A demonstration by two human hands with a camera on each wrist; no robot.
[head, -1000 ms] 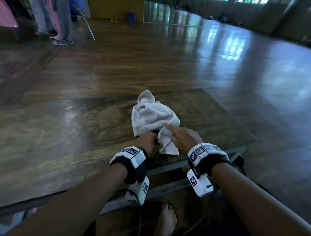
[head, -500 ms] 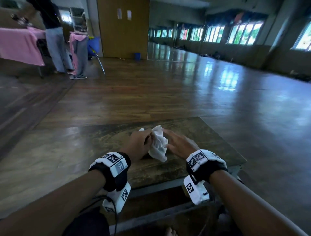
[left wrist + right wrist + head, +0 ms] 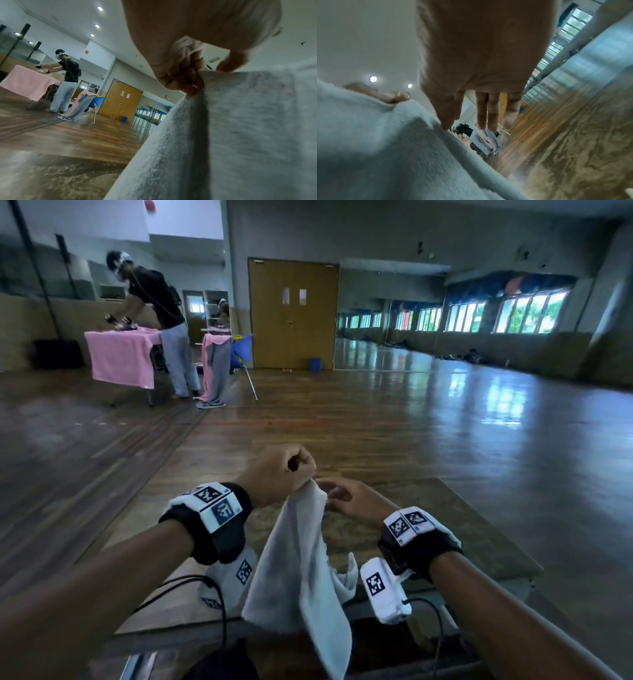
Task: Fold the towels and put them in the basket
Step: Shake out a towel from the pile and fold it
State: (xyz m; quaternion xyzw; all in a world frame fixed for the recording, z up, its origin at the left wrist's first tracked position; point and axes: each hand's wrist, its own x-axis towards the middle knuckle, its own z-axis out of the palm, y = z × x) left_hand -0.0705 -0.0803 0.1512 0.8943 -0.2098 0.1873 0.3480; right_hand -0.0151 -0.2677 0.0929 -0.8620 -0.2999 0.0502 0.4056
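Below, marbled brown table point(image 3: 462, 529), glossy slab. White terry towel point(image 3: 301, 563), nubby, hangs above it in limp creased drape. Left hand point(image 3: 279, 474) fisted, pinching top corner. Right hand point(image 3: 349, 501) just beside, fingers point(image 3: 489, 113) straight, thumb touching towel edge.

Towel point(image 3: 301, 570) hanging from left hand point(image 3: 279, 472) above bench point(image 3: 472, 529), near edge. Right hand point(image 3: 352, 501) sitting just right of towel top. Another person point(image 3: 161, 316) standing far left behind, chair point(image 3: 241, 354) standing right of them.
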